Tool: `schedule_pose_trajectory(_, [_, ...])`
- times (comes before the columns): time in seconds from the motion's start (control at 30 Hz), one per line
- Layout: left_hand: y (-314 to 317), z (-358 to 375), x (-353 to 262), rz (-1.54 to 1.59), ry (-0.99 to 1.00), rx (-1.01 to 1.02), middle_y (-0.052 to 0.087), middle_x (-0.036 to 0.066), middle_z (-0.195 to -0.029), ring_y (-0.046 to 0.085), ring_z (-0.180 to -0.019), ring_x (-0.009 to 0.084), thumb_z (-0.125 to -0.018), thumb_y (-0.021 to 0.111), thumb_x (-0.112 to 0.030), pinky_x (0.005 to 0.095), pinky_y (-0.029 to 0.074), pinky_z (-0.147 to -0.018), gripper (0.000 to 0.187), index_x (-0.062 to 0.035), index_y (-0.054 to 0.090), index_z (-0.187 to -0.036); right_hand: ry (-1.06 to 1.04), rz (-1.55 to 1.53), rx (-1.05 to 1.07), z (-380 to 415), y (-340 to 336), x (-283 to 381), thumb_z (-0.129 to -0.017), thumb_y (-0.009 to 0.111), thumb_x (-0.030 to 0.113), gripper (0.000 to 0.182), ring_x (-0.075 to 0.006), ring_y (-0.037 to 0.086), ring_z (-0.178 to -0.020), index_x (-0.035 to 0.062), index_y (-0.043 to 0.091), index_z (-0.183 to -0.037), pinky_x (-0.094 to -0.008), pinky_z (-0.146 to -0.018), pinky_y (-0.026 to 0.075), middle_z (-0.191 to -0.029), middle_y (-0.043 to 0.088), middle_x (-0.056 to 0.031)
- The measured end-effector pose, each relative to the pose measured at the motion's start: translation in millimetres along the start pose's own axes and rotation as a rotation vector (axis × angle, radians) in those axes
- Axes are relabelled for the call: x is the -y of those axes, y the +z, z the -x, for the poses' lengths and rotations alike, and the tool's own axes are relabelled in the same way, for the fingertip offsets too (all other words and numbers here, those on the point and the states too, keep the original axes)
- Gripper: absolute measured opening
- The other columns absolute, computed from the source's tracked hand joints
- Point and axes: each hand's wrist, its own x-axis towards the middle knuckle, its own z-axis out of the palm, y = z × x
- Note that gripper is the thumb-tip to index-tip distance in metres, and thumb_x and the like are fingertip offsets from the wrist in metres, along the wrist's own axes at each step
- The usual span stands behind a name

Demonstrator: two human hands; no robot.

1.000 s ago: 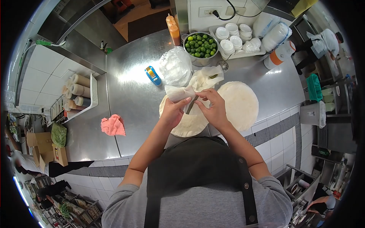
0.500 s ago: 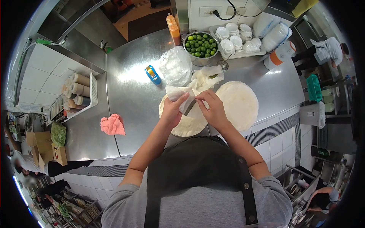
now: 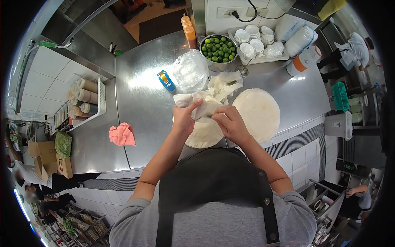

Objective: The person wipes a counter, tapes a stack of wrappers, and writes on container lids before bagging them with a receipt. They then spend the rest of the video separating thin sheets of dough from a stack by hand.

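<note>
My left hand (image 3: 182, 119) is closed around a thin, whitish, cloth-like sheet (image 3: 201, 109), thumb on top, with a bunched end poking out to the left. At the sheet's right edge, my right hand (image 3: 231, 123) pinches with thumb and fingertips; a small dark bit shows there. Beneath both hands lies a round, pale, flat stack (image 3: 203, 135), partly covered by them. A second pale round stack (image 3: 257, 114) sits to the right. Just beyond the hands is a crumpled whitish wrap (image 3: 224, 85) with something green in it.
On the steel counter (image 3: 144, 109) are a blue tape dispenser (image 3: 166, 81), a clear plastic bag (image 3: 190, 72), a pot of green limes (image 3: 218, 51), sauce bottles (image 3: 189, 33), a tray of white cups (image 3: 263, 59) and a pink cloth (image 3: 122, 134). Other people stand farther off.
The sheet has shifted slightly left and spread out between my hands. A dark strip that hung below my fingers is no longer visible. My right hand has moved slightly down.
</note>
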Motion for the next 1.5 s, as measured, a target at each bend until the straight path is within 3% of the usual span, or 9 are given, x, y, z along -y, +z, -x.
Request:
schedule_pose_trajectory(0.23, [-9, -10, -12, -0.016, 0.102, -0.053, 0.068, 0.01, -0.106, 0.067, -0.098, 0.0225, -0.079, 0.081, 0.001, 0.038, 0.058, -0.086, 0.037, 0.0009, 0.062, -0.111, 0.184, 0.0, 0.274, 46, 3, -66, -0.081, 0.07, 0.001, 0.014, -0.0297, 0.06, -0.091, 0.0036, 0.063, -0.094, -0.0377, -0.081, 0.05, -0.098, 0.062, -0.0098])
schedule_pose_trajectory(0.3, [-9, -8, -11, -0.016, 0.103, -0.027, 0.068, 0.011, -0.107, 0.068, -0.098, 0.0225, -0.078, 0.082, 0.001, 0.0376, 0.057, -0.086, 0.041, 0.0015, 0.062, -0.113, 0.633, -0.176, 0.241, 45, -3, -88, -0.085, 0.067, 0.0, 0.009, -0.025, 0.063, -0.087, 0.0001, 0.061, -0.092, -0.0362, -0.076, 0.051, -0.095, 0.064, -0.0114])
schedule_pose_trajectory(0.4, [-8, -4, -14, -0.096, 0.036, 0.067, 0.068, 0.012, -0.107, 0.068, -0.097, 0.0219, -0.077, 0.082, 0.002, 0.0377, 0.057, -0.086, 0.046, 0.0032, 0.059, -0.117, 0.783, -0.124, 0.14, 28, -11, -115, -0.088, 0.064, 0.006, 0.015, -0.0276, 0.065, -0.088, 0.0016, 0.066, -0.102, -0.035, -0.078, 0.052, -0.105, 0.067, -0.0137])
schedule_pose_trajectory(0.5, [-3, 2, -25, -0.366, -0.156, 0.278, 0.068, 0.012, -0.107, 0.068, -0.096, 0.0211, -0.073, 0.085, -0.001, 0.0369, 0.056, -0.086, 0.051, 0.0045, 0.059, -0.117, 0.752, -0.259, -0.165, 23, 2, -144, -0.088, 0.067, 0.007, 0.036, -0.0251, 0.066, -0.096, 0.0079, 0.065, -0.124, -0.0329, -0.082, 0.053, -0.116, 0.067, -0.0137])
schedule_pose_trajectory(0.73, [28, 2, -41, -1.02, -0.008, 0.72, 0.07, 0.011, -0.097, 0.067, -0.091, 0.0201, -0.064, 0.092, -0.021, 0.0338, 0.052, -0.084, 0.055, 0.0044, 0.066, -0.107, 0.503, -0.677, 0.192, -41, -39, -36, -0.084, 0.077, 0.023, 0.066, -0.0212, 0.051, -0.129, 0.0176, 0.052, -0.145, -0.0369, -0.108, 0.04, -0.137, 0.06, -0.0077])
schedule_pose_trajectory(0.9, [73, -10, -59, -1.092, 0.098, 1.033, 0.073, 0.006, -0.094, 0.067, -0.083, 0.0121, -0.067, 0.09, -0.013, 0.0296, 0.053, -0.077, 0.048, 0.0034, 0.069, -0.107, 0.614, -0.657, 0.42, -22, -71, -66, -0.079, 0.083, 0.013, 0.034, -0.009, 0.062, -0.101, 0.0039, 0.07, -0.109, -0.0285, -0.086, 0.049, -0.105, 0.071, -0.0023])
schedule_pose_trajectory(1.0, [82, -31, -42, -0.982, 0.026, 0.828, 0.072, 0.003, -0.081, 0.065, -0.073, 0.0058, -0.074, 0.083, -0.003, 0.0227, 0.051, -0.066, 0.027, 0.0037, 0.072, -0.098, 0.694, -0.611, 0.008, -11, -112, -71, -0.081, 0.081, 0.012, 0.018, -0.0066, 0.059, -0.078, 0.0012, 0.072, -0.092, -0.0277, -0.072, 0.049, -0.082, 0.069, 0.0004])
schedule_pose_trajectory(1.37, [135, -30, 57, -0.915, 0.789, 0.682, 0.073, 0.008, -0.085, 0.07, -0.08, 0.0231, -0.079, 0.076, -0.007, 0.0334, 0.054, -0.074, 0.01, -0.0046, 0.076, -0.088, 0.606, -0.05, -0.306, 95, -188, -85, -0.075, 0.067, -0.014, 0.029, -0.0228, 0.062, -0.109, 0.0047, 0.076, -0.095, -0.032, -0.097, 0.048, -0.109, 0.068, -0.0084])
schedule_pose_trajectory(1.5, [76, -18, 137, -0.996, 0.715, 0.776, 0.069, 0.006, -0.087, 0.066, -0.087, 0.026, -0.074, 0.073, 0.002, 0.0342, 0.053, -0.077, 0.016, -0.0075, 0.075, -0.088, 0.75, -0.17, -0.257, 182, -131, -92, -0.071, 0.071, -0.011, 0.031, -0.0255, 0.06, -0.113, 0.0095, 0.078, -0.093, -0.0354, -0.099, 0.047, -0.116, 0.067, -0.0081])
